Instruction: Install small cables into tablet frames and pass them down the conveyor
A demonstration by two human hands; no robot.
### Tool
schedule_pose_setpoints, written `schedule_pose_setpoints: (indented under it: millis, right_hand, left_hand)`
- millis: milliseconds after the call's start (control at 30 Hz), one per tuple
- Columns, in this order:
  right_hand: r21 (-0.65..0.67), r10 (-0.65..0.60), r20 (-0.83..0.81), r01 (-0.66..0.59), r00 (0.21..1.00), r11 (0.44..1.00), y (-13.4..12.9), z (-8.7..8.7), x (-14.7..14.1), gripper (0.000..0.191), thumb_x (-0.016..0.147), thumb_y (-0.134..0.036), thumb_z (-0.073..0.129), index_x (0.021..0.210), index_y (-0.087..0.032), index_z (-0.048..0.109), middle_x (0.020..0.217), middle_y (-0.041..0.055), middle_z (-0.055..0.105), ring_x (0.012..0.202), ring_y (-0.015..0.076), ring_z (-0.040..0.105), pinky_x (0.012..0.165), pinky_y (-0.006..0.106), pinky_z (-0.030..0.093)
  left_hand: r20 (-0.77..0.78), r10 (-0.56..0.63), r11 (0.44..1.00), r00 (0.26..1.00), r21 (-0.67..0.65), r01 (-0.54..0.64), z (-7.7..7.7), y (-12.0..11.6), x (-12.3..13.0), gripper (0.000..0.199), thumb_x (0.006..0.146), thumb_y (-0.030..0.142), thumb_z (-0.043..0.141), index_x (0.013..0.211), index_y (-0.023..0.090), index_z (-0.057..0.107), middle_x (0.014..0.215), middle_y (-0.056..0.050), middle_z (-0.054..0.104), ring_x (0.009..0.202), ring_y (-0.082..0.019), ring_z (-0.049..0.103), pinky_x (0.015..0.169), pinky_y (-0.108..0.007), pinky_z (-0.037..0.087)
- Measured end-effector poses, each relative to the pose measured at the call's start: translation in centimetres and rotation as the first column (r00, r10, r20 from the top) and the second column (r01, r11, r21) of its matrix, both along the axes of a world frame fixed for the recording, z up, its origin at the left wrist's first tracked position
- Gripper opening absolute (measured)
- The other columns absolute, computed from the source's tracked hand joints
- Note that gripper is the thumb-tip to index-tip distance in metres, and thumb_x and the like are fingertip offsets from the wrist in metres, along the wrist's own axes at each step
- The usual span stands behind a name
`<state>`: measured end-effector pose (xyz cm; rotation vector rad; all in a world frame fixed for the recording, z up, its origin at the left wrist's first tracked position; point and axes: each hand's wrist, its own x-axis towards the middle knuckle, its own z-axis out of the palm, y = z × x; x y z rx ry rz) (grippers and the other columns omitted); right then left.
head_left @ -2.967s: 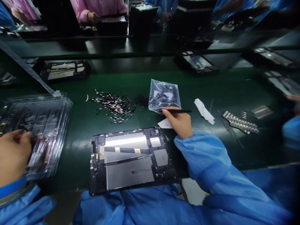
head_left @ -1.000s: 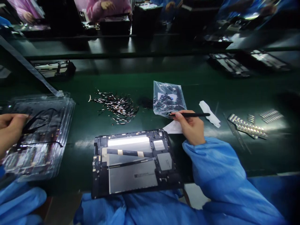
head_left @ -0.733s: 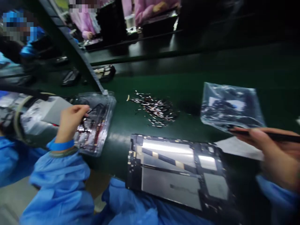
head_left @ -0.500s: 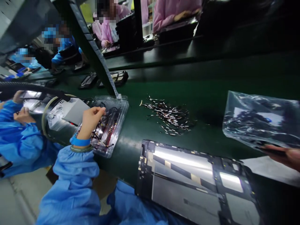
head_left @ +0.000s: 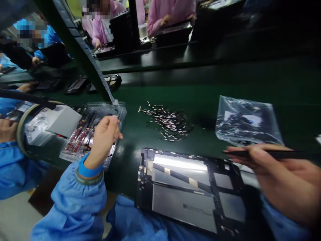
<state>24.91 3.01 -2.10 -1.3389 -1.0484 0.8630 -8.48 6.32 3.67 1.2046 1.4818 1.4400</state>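
Observation:
My left hand, in a blue sleeve and blue wristband, is closed above the right edge of a clear plastic tray. Its fingertips are pinched, and whatever they may hold is hidden. Small circuit boards with dark wires lie in the tray. On the right, my right hand grips slim black tweezers pointing left. A tablet housing with a metal-faced inside lies in front of me, left of the right hand. Beyond it is a loose pile of small black-and-white wire pieces.
A clear bag of black parts lies beyond my right hand. A slanted post rises behind the tray, beside a white box. A co-worker's hand is at far left; people in pink sit across the bench.
My left hand has moved right and toward me, from over the tray's middle to its right edge. My right hand has come further into view with the tweezers. The view has shifted right.

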Motion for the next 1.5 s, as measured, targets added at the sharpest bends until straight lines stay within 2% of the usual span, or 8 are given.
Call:
schedule_pose_setpoints:
  millis: [133, 300, 400, 800, 967, 1033, 1300, 1500]
  right_hand:
    - [-0.132, 0.255, -0.208, -0.286, 0.944, 0.949, -0.5, 3.0, -3.9, 0.028, 0.066, -0.05, 0.076, 0.069, -0.023, 0.067, 0.072, 0.0076, 0.072, 0.062, 0.0216, 0.069, 0.05, 0.028, 0.056]
    - [-0.138, 0.435, -0.356, -0.507, 0.827, 0.851, -1.0, 3.0, -6.3, 0.024, 0.074, -0.043, 0.072, 0.076, -0.02, 0.064, 0.076, 0.0051, 0.073, 0.061, 0.0151, 0.068, 0.048, 0.019, 0.051]
    - [-0.151, 0.418, -0.379, -0.501, 0.826, 0.852, -1.1, 2.4, -6.5, 0.023, 0.075, -0.041, 0.073, 0.077, -0.019, 0.064, 0.076, 0.0048, 0.072, 0.061, 0.0133, 0.067, 0.048, 0.017, 0.049]
    - [-0.231, 0.361, -0.563, -0.562, 0.743, 0.794, -0.6, 2.3, -6.4, 0.025, 0.073, -0.039, 0.073, 0.073, -0.018, 0.062, 0.075, 0.0038, 0.072, 0.06, 0.01, 0.066, 0.049, 0.014, 0.048]
    - [-0.209, 0.324, -0.324, -0.401, 0.889, 0.892, 0.3, 1.8, -5.5, 0.03, 0.071, -0.045, 0.073, 0.074, -0.018, 0.061, 0.072, 0.0041, 0.071, 0.056, 0.0122, 0.065, 0.048, 0.019, 0.049]
    - [-0.191, 0.308, -0.178, -0.34, 0.935, 0.921, 0.8, 1.3, -5.3, 0.033, 0.071, -0.048, 0.073, 0.077, -0.018, 0.061, 0.075, 0.0055, 0.072, 0.057, 0.0136, 0.065, 0.048, 0.021, 0.049]
    - [-0.181, 0.368, 0.092, -0.348, 0.925, 0.92, 1.4, -0.4, -5.9, 0.034, 0.077, -0.052, 0.064, 0.08, -0.018, 0.06, 0.075, 0.0046, 0.069, 0.06, 0.0167, 0.067, 0.057, 0.027, 0.053]
    - [-0.113, 0.334, 0.43, -0.317, 0.839, 0.942, 1.1, -0.9, -5.8, 0.022, 0.081, -0.042, 0.06, 0.077, -0.021, 0.064, 0.068, 0.0012, 0.066, 0.055, 0.0155, 0.061, 0.052, 0.027, 0.047]
  left_hand:
    - [0.254, -0.272, 0.926, 0.928, -0.191, 0.324, -1.1, -2.5, 5.0, 0.03, 0.081, 0.046, 0.064, 0.078, 0.017, 0.055, 0.075, 0.0, 0.067, 0.068, -0.01, 0.063, 0.07, -0.024, 0.053]
    - [0.577, -0.432, 0.717, 0.694, -0.246, 0.652, -1.7, -4.6, 8.4, 0.028, 0.084, 0.043, 0.061, 0.079, 0.016, 0.054, 0.108, -0.008, 0.069, 0.099, -0.02, 0.066, 0.086, -0.035, 0.054]
    - [0.592, -0.442, 0.685, 0.674, -0.263, 0.68, -1.9, -5.2, 8.7, 0.027, 0.085, 0.042, 0.061, 0.08, 0.016, 0.055, 0.109, -0.008, 0.069, 0.098, -0.02, 0.067, 0.085, -0.032, 0.054]
    - [0.577, -0.365, 0.725, 0.731, -0.316, 0.612, -2.2, -5.6, 8.7, 0.032, 0.08, 0.047, 0.065, 0.078, 0.015, 0.058, 0.089, -0.006, 0.072, 0.08, -0.014, 0.069, 0.073, -0.024, 0.054]
    - [0.266, -0.366, 0.838, 0.892, -0.323, 0.44, -2.5, -5.1, 7.7, 0.032, 0.085, 0.05, 0.055, 0.079, 0.019, 0.052, 0.041, 0.008, 0.048, 0.033, -0.005, 0.036, 0.037, -0.017, 0.027]
    - [0.223, -0.361, 0.865, 0.905, -0.282, 0.415, -2.7, -4.8, 7.3, 0.03, 0.086, 0.047, 0.054, 0.081, 0.018, 0.053, 0.042, 0.009, 0.041, 0.036, -0.005, 0.033, 0.04, -0.017, 0.027]
    - [0.387, -0.372, 0.812, 0.844, -0.304, 0.497, -2.9, -4.4, 6.9, 0.033, 0.081, 0.034, 0.065, 0.106, 0.016, 0.054, 0.084, -0.005, 0.071, 0.072, -0.013, 0.065, 0.069, -0.024, 0.049]
    - [0.397, -0.358, 0.803, 0.845, -0.331, 0.496, -3.3, -4.3, 7.1, 0.027, 0.079, 0.041, 0.067, 0.09, 0.017, 0.063, 0.091, -0.007, 0.074, 0.086, -0.019, 0.07, 0.079, -0.027, 0.052]
